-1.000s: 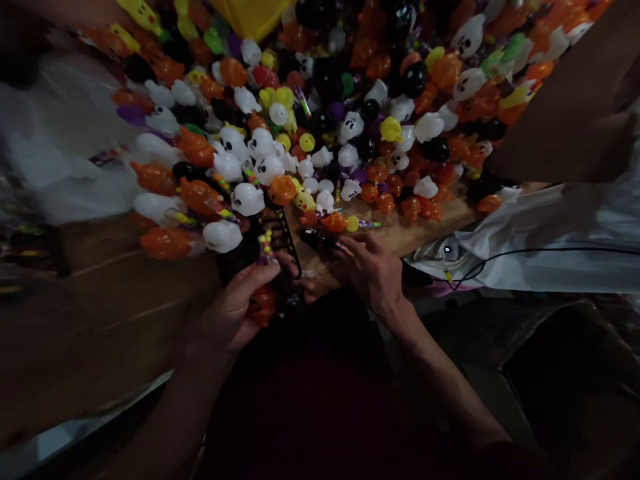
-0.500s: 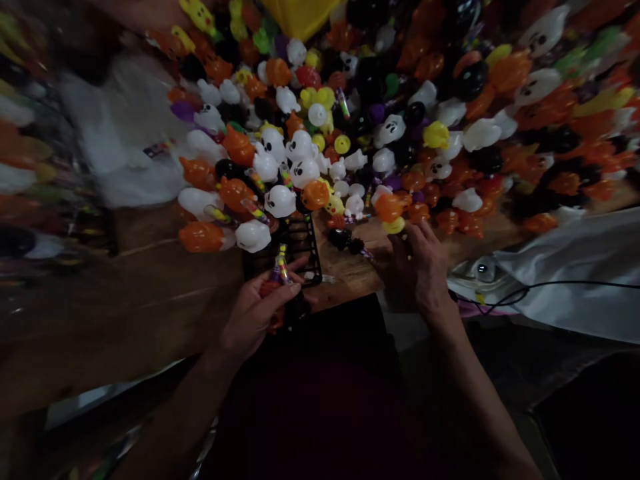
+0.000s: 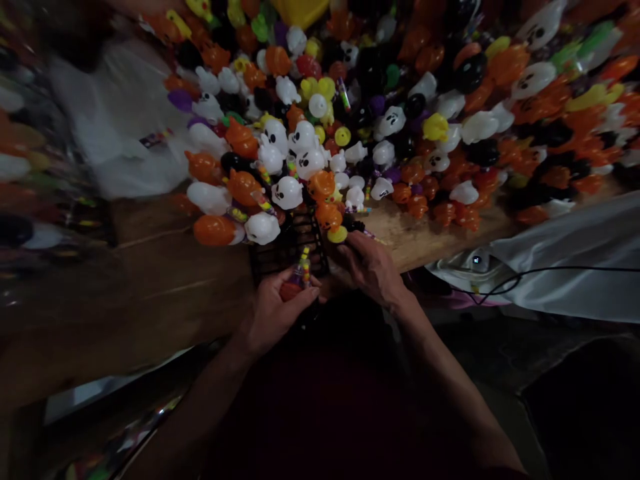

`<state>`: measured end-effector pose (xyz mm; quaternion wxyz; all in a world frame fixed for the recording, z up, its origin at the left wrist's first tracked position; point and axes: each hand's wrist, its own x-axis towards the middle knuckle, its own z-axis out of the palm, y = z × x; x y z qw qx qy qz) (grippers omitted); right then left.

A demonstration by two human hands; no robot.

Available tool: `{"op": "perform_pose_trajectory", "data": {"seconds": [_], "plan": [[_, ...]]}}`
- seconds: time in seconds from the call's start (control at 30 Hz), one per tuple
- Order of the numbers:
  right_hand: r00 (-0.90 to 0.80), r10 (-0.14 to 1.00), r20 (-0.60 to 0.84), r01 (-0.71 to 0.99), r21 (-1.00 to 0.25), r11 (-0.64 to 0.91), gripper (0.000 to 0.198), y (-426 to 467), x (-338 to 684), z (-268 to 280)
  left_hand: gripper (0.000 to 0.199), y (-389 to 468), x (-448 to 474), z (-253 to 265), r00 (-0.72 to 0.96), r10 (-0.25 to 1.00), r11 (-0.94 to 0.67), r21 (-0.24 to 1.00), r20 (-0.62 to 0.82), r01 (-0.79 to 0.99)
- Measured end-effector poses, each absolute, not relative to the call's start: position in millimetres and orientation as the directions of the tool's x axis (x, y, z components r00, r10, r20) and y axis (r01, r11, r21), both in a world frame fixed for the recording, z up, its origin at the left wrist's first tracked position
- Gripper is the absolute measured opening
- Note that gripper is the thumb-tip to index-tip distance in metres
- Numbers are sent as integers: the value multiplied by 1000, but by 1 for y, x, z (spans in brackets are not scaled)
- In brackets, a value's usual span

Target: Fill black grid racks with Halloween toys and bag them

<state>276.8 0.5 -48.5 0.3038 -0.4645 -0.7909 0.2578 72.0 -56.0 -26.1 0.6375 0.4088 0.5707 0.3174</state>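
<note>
One colourful tube (image 3: 305,265) is pinched in the left hand (image 3: 278,303), one orange toy (image 3: 329,217) in the curled right hand (image 3: 373,268).

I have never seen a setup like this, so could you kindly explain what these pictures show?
There is no machine here: these are a person's bare hands, seen by one camera worn on the head, looking forward and down. On a wooden table lies a heap of glossy toys, many orange, white or black, some with faces. The left hand holds a clear tube of brightly coloured pieces, with something reddish beside it. The right hand has an orange toy with a yellow base at its fingertips. The light is dim.
</note>
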Motion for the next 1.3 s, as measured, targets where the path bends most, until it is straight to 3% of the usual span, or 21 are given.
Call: {"op": "perform_pose_trajectory", "data": {"seconds": [0.23,0.43,0.6,0.8,1.07,1.23,1.3], "plan": [[-365,892,267,483,-765,427,24,-6,269,-45,9,-49,62,-18,19,993,102,940,-115,326],[-164,953,256,466,-831,303,15,-8,240,-55,14,-40,62,-26,103,976,117,860,-192,497],[-77,943,324,344,-879,330,19,4,218,-58,16,-54,58,-31,99,988,39,808,-120,588],[3,974,227,267,-939,218,23,12,201,-69,12,-59,57,-29,175,974,13,800,-147,600],[-148,870,471,557,-687,467,28,17,203,-76,16,-55,45,-33,195,954,122,892,-226,435],[-232,838,493,589,-614,524,27,22,203,-86,9,-65,39,-31,229,973,-62,949,-12,310],[-257,838,481,595,-604,530,27,23,204,-87,8,-69,39,-29,242,970,-76,963,12,258]]}}
